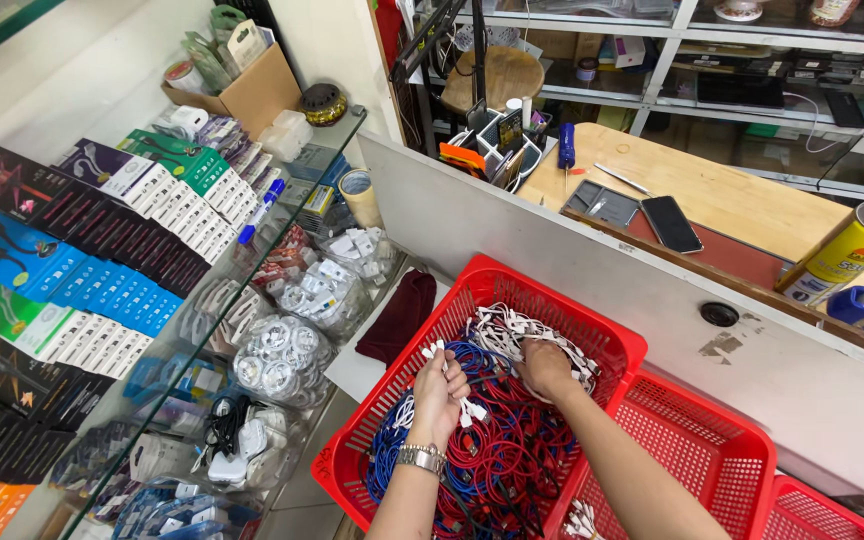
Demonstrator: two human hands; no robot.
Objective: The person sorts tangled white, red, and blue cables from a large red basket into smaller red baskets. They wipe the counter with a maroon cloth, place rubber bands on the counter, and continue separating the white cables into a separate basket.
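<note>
Left hand (439, 392) pinches white cables (512, 335) over a red basket (607, 338). Right hand (546, 368), at its 2 o'clock, grips the same bundle. Red and blue cables (507, 450) lie below.

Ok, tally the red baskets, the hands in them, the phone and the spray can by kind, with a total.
Red baskets: 3, namely the big basket, the middle basket and the corner basket.
Hands: 2, the left hand and the right hand, both in the cables.
Phone: 1
Spray can: 1
Total: 7
</note>
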